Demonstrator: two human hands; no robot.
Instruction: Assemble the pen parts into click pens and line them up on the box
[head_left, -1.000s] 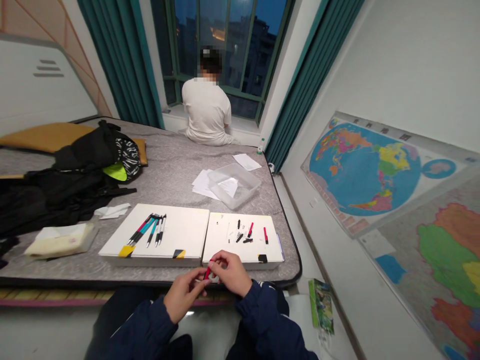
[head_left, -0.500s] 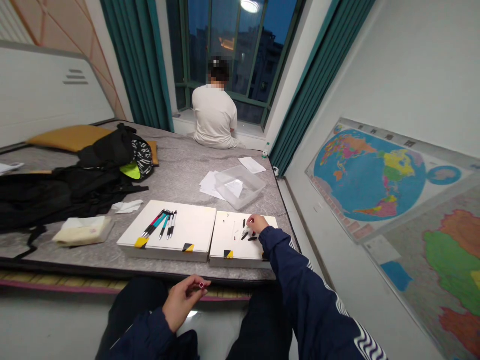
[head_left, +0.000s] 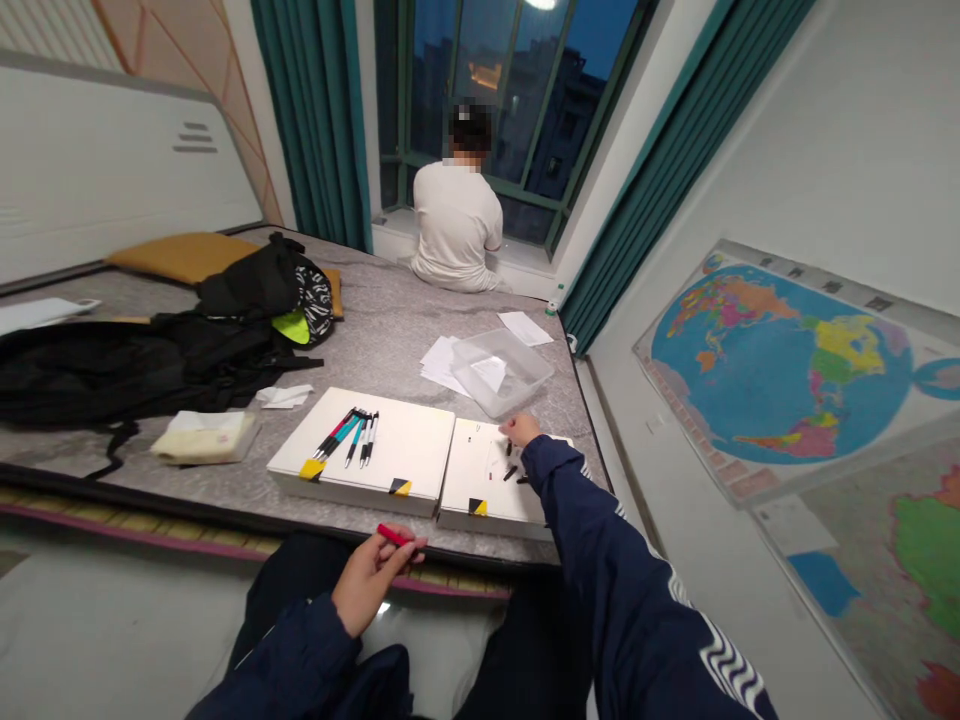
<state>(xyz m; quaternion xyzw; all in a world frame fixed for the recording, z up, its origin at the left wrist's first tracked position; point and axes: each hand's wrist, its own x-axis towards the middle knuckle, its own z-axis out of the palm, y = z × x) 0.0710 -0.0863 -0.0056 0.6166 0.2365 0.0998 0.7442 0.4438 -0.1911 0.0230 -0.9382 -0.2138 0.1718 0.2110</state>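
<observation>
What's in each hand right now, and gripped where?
Left hand: a red pen piece, pinched near its picture-right end, other end free. Right hand: over the right white box; whether it holds anything cannot be told.

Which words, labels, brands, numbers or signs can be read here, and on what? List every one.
None is legible.
World map: header characters, too blurred to read.
Tissue pack: a reddish mark, too small to read.
Bottle: label too small to read.
Loose papers: any print too faint to read.
Pens: any marking too small to read.
</observation>
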